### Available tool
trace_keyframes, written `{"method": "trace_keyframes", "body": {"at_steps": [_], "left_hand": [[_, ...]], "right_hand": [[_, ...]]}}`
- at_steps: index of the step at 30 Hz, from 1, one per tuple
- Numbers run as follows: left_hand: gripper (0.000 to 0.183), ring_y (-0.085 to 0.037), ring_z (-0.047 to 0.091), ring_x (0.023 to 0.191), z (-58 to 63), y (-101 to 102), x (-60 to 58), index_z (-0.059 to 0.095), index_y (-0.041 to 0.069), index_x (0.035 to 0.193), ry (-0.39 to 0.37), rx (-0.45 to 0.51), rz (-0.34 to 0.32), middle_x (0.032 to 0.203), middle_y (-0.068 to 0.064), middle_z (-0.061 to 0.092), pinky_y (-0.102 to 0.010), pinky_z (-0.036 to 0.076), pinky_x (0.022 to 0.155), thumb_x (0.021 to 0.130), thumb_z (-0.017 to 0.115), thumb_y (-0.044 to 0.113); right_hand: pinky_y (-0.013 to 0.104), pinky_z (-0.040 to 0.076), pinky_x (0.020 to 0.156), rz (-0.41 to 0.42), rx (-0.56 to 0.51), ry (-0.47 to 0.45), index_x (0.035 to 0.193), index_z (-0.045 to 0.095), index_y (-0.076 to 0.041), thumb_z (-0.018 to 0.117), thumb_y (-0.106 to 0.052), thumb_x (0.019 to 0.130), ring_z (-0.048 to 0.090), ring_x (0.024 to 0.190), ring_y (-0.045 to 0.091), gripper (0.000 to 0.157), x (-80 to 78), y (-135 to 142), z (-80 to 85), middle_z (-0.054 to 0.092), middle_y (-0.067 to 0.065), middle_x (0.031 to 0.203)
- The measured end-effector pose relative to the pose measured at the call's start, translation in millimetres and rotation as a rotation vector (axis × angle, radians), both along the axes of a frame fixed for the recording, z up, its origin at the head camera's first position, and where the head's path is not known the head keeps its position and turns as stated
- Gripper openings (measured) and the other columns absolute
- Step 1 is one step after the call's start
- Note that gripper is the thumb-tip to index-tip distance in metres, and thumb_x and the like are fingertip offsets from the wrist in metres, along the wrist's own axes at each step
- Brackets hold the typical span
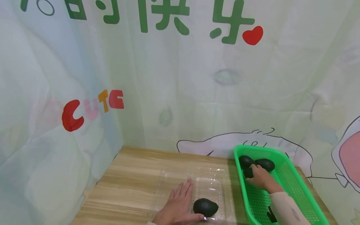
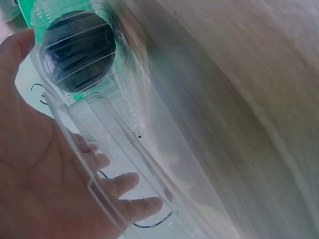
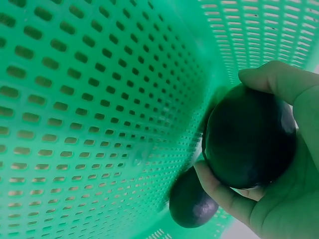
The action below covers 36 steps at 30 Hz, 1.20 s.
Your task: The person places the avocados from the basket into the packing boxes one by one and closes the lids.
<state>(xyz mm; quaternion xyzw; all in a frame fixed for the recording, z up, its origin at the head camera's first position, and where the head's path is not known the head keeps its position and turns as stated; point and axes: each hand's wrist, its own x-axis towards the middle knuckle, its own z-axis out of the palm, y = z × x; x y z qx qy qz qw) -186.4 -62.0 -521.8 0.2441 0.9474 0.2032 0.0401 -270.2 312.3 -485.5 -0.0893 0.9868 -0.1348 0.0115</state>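
A clear plastic clamshell box [image 1: 209,182] lies unfolded on the table, with one dark avocado [image 1: 205,207] in its right half. My left hand [image 1: 178,206] rests flat with straight fingers on the left half, its thumb by the avocado's lower edge. In the left wrist view those fingers show through clear plastic. Inside the green basket [image 1: 244,197], my right hand [image 1: 262,178] grips another avocado [image 3: 250,137], thumb on one side and fingers on the other. Two more avocados, one at the left [image 1: 246,162] and one at the right [image 1: 265,164], lie at the basket's far end.
The wood-grain table [image 1: 123,193] extends left of the box. The perforated basket stands at the table's right, its raised rim near the box. A printed curtain [image 1: 174,78] hangs behind the table and along its left side.
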Motion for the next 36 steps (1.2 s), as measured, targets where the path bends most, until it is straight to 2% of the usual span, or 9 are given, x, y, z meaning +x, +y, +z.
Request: {"method": "trace_keyframes", "body": {"at_steps": [5, 9, 16, 27, 36], "left_hand": [[0.117, -0.040, 0.024, 0.142, -0.1, -1, 0.2, 0.013, 0.011, 0.155, 0.013, 0.009, -0.003, 0.162, -0.007, 0.011, -0.067, 0.028, 0.104, 0.071, 0.051, 0.084], [0.117, -0.040, 0.025, 0.142, -1.8, -1, 0.1, 0.013, 0.011, 0.155, 0.022, 0.004, -0.002, 0.162, -0.007, 0.011, -0.066, 0.029, 0.104, 0.071, 0.050, 0.084], [0.117, -0.040, 0.025, 0.141, -2.1, 0, -0.2, 0.014, 0.010, 0.154, 0.027, -0.002, 0.002, 0.162, -0.007, 0.012, -0.065, 0.029, 0.104, 0.071, 0.050, 0.084], [0.116, -0.041, 0.026, 0.141, -1.3, -1, -0.5, 0.016, 0.010, 0.154, 0.019, 0.019, -0.004, 0.161, -0.009, 0.013, -0.067, 0.029, 0.103, 0.071, 0.051, 0.083], [0.116, -0.041, 0.025, 0.141, -3.0, -1, -1.3, 0.015, 0.010, 0.154, 0.023, 0.024, -0.007, 0.161, -0.008, 0.013, -0.066, 0.028, 0.104, 0.071, 0.052, 0.083]], "right_hand": [[0.061, 0.045, 0.086, -0.021, -0.028, -0.031, 0.134, 0.039, 0.015, 0.069, -0.029, 0.087, 0.047, 0.116, 0.055, 0.071, 6.3, 3, 5.9, 0.040, 0.044, 0.131], [0.061, 0.045, 0.085, -0.025, -0.047, -0.035, 0.134, 0.038, 0.015, 0.068, -0.030, 0.087, 0.047, 0.115, 0.055, 0.071, 11.3, 6, 7.4, 0.042, 0.043, 0.130], [0.058, 0.047, 0.082, -0.010, -0.067, 0.024, 0.131, 0.042, 0.014, 0.069, -0.030, 0.086, 0.051, 0.111, 0.051, 0.068, 16.2, 8, 11.6, 0.048, 0.037, 0.126], [0.056, 0.048, 0.079, -0.012, -0.087, 0.112, 0.127, 0.047, 0.011, 0.070, -0.028, 0.085, 0.056, 0.104, 0.045, 0.061, 22.3, 2, 30.3, 0.054, 0.031, 0.119], [0.046, 0.048, 0.069, -0.025, -0.093, 0.159, 0.124, 0.050, 0.005, 0.069, -0.028, 0.085, 0.056, 0.093, 0.032, 0.055, 26.2, -2, 46.4, 0.055, 0.025, 0.115]]}}
